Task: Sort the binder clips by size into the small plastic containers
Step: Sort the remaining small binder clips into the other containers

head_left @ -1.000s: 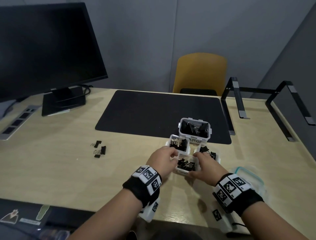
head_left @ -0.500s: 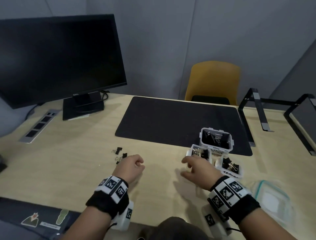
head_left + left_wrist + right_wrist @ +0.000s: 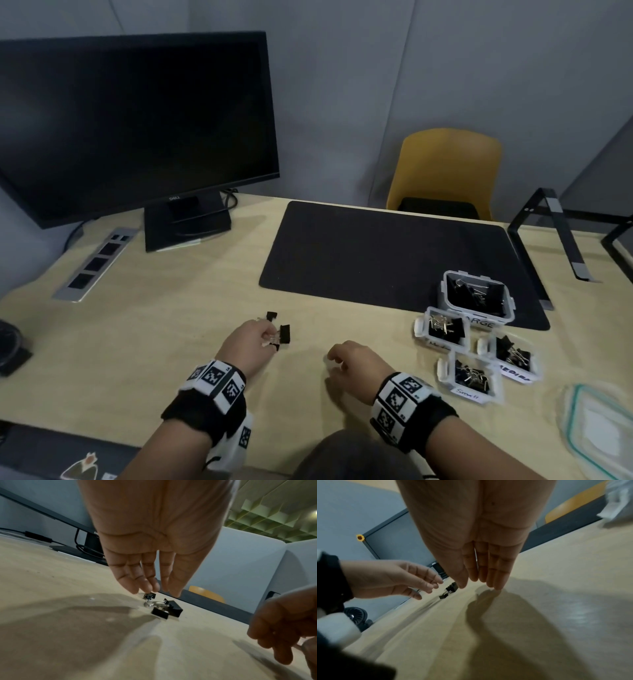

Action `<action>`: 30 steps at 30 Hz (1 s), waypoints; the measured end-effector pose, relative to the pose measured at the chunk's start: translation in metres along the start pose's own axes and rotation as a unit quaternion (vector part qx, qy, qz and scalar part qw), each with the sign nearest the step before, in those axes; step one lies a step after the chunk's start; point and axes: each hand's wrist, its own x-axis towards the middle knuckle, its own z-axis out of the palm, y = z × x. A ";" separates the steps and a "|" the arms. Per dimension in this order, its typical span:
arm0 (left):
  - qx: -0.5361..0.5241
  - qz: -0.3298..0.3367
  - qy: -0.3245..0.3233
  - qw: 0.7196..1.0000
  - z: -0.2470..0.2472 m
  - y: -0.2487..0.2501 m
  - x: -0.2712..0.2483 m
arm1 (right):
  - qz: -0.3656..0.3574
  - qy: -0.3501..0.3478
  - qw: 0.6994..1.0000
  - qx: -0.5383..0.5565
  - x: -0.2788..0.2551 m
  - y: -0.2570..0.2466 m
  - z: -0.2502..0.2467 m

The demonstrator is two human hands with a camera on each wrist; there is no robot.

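Three loose black binder clips lie on the desk: a small one, a larger one and another small one. My left hand hovers right over them with straight fingers. In the left wrist view its fingertips are at the far small clip, beside the larger clip; it holds nothing. My right hand hangs empty over bare desk to the right, fingers relaxed. Four white containers of clips stand at the right: large, two medium, small.
A black desk mat lies behind the clips, with a monitor at back left and a power strip. A black laptop stand is at the right edge. A clear lid lies at front right. A yellow chair stands beyond the desk.
Both hands left the containers and moved left across the desk. The left hand reached the loose clips and uncurled its fingers. The head view swung left.
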 end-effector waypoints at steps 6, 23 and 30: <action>0.014 -0.005 0.015 1.000 -0.002 -0.010 0.019 | -0.006 0.003 1.000 0.004 0.018 -0.013 0.010; 0.061 -0.041 0.010 0.997 -0.004 -0.009 0.049 | -0.013 0.049 0.997 0.051 0.078 -0.039 0.004; 0.043 -0.037 0.024 0.998 0.000 -0.015 0.054 | -0.012 0.054 0.998 0.042 0.104 -0.052 -0.004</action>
